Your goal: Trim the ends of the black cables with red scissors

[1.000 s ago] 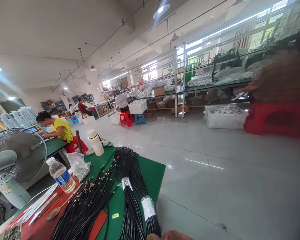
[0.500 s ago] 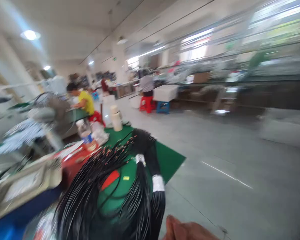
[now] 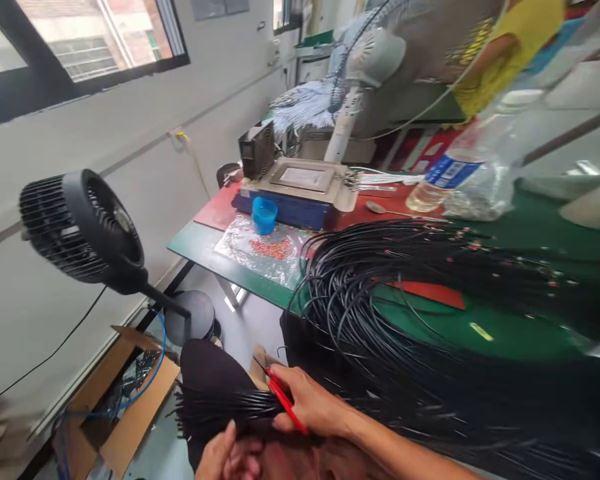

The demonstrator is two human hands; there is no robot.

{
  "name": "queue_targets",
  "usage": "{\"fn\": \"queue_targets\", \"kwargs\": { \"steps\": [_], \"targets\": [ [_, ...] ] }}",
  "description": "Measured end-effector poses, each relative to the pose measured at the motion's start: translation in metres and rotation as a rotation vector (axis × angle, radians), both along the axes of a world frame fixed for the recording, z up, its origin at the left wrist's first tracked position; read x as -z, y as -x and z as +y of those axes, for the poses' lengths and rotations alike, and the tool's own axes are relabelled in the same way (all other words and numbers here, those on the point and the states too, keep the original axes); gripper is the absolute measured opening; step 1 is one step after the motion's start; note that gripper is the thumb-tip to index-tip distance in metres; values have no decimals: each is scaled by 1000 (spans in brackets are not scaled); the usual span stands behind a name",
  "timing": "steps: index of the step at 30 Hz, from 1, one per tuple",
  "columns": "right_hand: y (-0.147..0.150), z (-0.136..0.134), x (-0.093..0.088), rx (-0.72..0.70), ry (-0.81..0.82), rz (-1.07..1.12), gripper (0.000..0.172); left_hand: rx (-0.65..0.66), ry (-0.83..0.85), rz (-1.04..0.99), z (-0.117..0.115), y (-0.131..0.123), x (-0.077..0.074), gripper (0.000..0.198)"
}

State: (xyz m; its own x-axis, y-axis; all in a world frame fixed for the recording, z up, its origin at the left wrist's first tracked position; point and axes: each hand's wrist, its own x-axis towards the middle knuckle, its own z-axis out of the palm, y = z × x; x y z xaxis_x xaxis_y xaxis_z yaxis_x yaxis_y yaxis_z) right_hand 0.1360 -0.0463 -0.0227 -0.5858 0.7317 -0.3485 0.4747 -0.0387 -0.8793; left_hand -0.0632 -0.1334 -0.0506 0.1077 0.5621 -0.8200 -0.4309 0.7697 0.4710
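Observation:
My right hand [image 3: 313, 403] is closed on a red tool [image 3: 286, 405] with a thin dark tip pointing up and left. Beside it, a bundle of black cables [image 3: 230, 402] lies across my lap, its cut ends to the left. My left hand [image 3: 230, 457] is just below the bundle, thumb apart and fingers loosely curled, with nothing visible in it. A large coil of black cables [image 3: 345, 293] covers much of the green table [image 3: 410, 320] and trails down to the right.
Behind the coil are a blue cup [image 3: 265, 215], a bag of small orange pieces [image 3: 273, 249], a blue-and-beige device [image 3: 290, 203] and a bottle [image 3: 443, 177]. A black fan [image 3: 87, 230] stands left, above an open cardboard box [image 3: 140, 407]. A person in yellow [image 3: 520, 50] is behind.
The view has swung left and down, from the wide room to the wall, fan and my lap. Both hands now show, with the red tool in my right; before, only part of one hand was visible.

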Motion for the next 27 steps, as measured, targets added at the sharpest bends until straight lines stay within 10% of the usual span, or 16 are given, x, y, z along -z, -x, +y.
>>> {"fn": "queue_targets", "kwargs": {
  "steps": [6,12,18,23,27],
  "targets": [
    [-7,-21,-19,-94,-48,72,29,-678,-262,-425,21,45,16,27],
    [-12,-30,-43,-156,-20,66,22,-813,-451,-587,36,83,-12,58],
    [-16,-30,-26,-128,-82,41,24,-860,-763,-727,46,89,-44,30],
    [-13,-27,9,23,-301,-130,22,-867,-597,-648,60,70,-33,14],
    [-3,-12,1,103,-338,4,20,-882,-519,-503,71,47,-21,13]
  ]
}}
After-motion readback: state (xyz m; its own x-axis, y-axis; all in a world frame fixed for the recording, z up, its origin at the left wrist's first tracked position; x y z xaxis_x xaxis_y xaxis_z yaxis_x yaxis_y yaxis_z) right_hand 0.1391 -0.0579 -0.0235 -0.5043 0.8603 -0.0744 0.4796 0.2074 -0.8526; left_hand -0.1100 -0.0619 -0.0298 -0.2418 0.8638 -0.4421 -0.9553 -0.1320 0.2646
